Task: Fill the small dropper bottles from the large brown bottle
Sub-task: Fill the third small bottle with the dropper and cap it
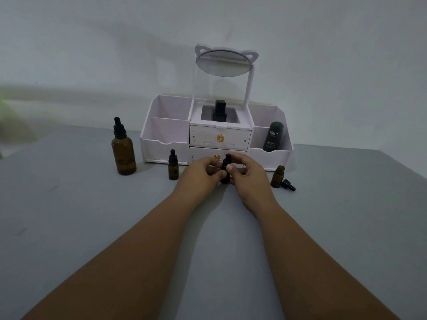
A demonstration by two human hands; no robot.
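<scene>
3 sm dropper btls (173,168) (225,164) (278,177), 1 lg brown btl (123,153), 1 loose cap (288,184), 1 organizer (161,135)

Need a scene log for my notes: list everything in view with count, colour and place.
large bottle: 1, brown, black dropper cap, left of organiser
capped small bottle: 1, brown, black cap, before organiser's left bin
held small bottle: 1, dark, before the drawers
open small bottle: 1, brown, uncapped, before organiser's right bin
loose dropper cap: 1, black, lying beside the open small bottle
organiser: 1, white, two drawers, at table's back
mirror: 1, round, atop organiser
black bottle: 1, organiser's middle top compartment
Kahf tube: 1, dark green, organiser's right compartment
table: 1, grey
left hand, right hand: 2, each with a grip on the held small bottle
</scene>
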